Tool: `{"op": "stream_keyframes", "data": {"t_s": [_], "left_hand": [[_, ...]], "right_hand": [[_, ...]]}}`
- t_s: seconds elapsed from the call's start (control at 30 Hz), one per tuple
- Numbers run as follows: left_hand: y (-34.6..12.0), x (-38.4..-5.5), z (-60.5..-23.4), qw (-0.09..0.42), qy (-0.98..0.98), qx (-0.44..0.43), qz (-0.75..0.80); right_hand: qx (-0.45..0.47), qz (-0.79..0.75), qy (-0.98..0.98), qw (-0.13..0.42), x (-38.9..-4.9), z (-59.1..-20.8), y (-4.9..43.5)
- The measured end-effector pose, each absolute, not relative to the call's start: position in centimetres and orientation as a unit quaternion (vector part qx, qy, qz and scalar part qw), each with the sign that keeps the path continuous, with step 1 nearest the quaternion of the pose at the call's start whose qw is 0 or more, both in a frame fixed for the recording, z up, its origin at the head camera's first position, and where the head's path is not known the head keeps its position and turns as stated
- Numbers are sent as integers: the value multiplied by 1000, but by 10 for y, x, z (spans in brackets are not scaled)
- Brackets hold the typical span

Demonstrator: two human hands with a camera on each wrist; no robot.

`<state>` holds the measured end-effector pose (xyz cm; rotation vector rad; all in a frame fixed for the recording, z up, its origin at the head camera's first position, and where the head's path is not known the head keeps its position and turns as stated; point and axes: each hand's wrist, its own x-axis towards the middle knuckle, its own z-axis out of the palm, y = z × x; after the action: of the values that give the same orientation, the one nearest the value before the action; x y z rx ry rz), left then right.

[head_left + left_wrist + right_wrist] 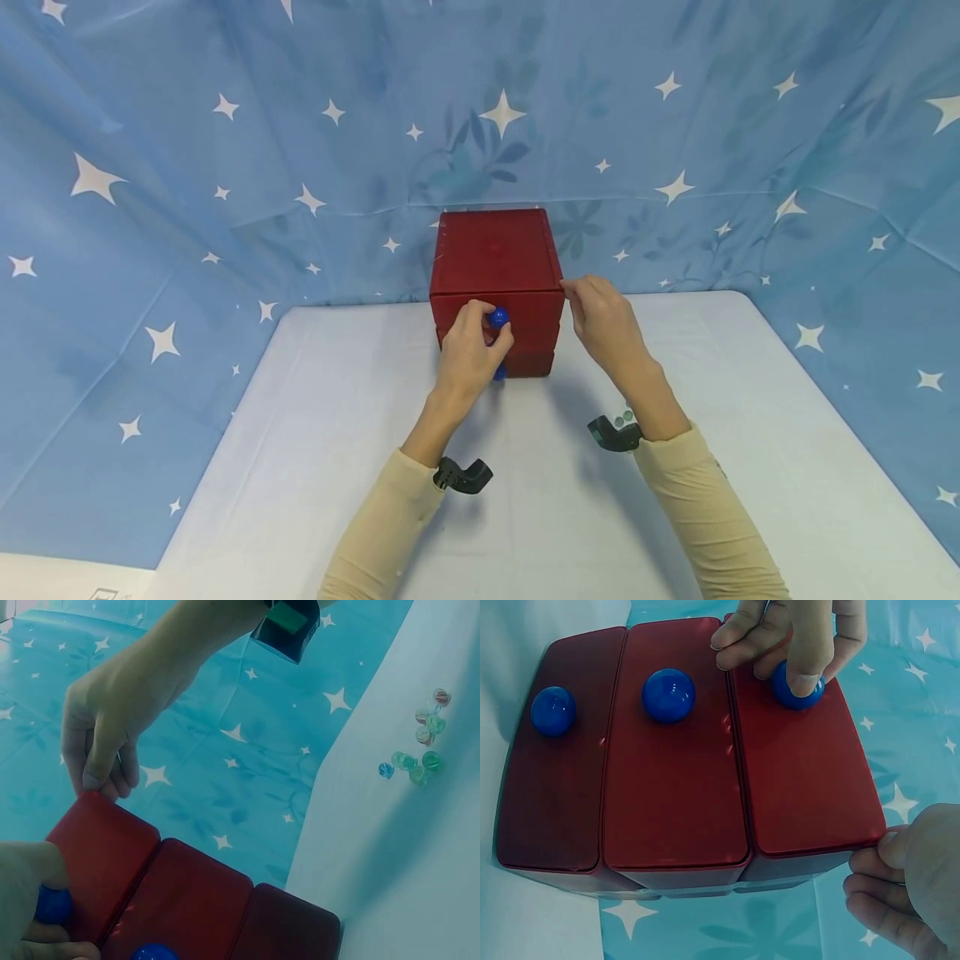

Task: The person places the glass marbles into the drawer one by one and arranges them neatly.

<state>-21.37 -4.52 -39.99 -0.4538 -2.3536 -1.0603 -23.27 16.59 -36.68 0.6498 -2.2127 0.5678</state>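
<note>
A dark red box with three stacked drawers (491, 250) sits at the table's far side, each drawer front bearing a round blue knob. My left hand (467, 358) pinches the top drawer's blue knob (783, 691) between thumb and fingers. At the upper right front corner of the box, my right hand (606, 323) pinches the edge with thumb and forefinger. Below the left hand are the middle knob (668, 695) and the lowest knob (553, 711). All drawer fronts look flush in the right wrist view.
Several glass marbles (418, 774) lie on the white table (330, 433), partly behind the right wrist in the head view. A blue star-patterned curtain (345, 158) hangs close behind the box and along both sides. A dark wrist camera (463, 477) sits on the left wrist.
</note>
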Motion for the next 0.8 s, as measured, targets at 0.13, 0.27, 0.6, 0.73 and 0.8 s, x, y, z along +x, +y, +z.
{"op": "stream_keyframes", "data": {"t_s": [0.13,0.27,0.6,0.73,0.8], "left_hand": [[-45,-213,-401,258,-864,-172,-395],[-45,-212,-401,260,-862,-175,-398],[-47,-209,-402,258,-862,-175,-399],[-47,-207,-402,256,-863,-178,-398],[-47,-207,-402,256,-863,-178,-398]], "right_hand": [[258,221,-861,379,-234,-368,166],[264,222,-856,385,-235,-368,166],[269,228,-853,386,-236,-369,167],[268,232,-853,382,-236,-369,167],[267,234,-855,379,-236,-368,167]]}}
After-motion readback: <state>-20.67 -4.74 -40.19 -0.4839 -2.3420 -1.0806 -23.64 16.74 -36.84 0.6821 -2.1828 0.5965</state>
